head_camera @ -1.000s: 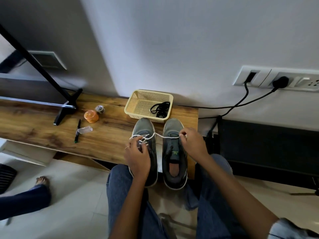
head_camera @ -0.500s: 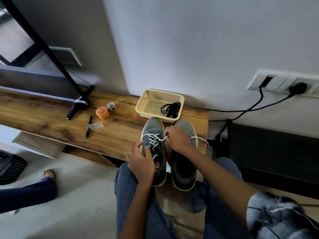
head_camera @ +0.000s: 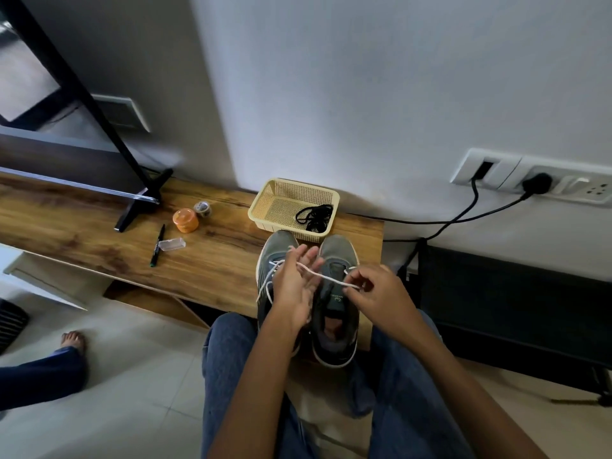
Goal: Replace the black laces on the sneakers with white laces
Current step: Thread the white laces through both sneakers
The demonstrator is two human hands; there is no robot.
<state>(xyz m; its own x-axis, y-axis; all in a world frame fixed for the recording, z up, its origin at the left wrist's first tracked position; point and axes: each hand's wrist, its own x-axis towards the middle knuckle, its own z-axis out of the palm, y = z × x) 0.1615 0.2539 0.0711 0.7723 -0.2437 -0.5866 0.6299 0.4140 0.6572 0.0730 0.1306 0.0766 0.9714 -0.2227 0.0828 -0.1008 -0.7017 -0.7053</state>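
Two grey sneakers stand side by side at the near end of the wooden counter (head_camera: 215, 260), toes toward the wall, just in front of a cream plastic basket (head_camera: 284, 200). The left sneaker (head_camera: 276, 246) carries a white lace (head_camera: 326, 279) criss-crossed through its eyelets, and one loose end of it stretches across to the right sneaker (head_camera: 337, 256), whose tongue lies bare. The left hand (head_camera: 294, 293) is raised over the left sneaker with its fingers fairly straight and spread, the strand passing across them; I cannot tell whether it truly grips the lace. The right hand (head_camera: 377, 296) hovers over the right sneaker, thumb and fingertips pinched together on the far end of that strand. The black laces (head_camera: 314, 217) lie coiled in the basket's right corner. Farther left on the counter sit a small orange jar (head_camera: 186, 220), a small roll of tape (head_camera: 202, 208) beside it, a black pen (head_camera: 157, 245) and a clear little case (head_camera: 170, 244) touching the pen. Another person's bare foot (head_camera: 71, 341) rests on the tiled floor to the left.
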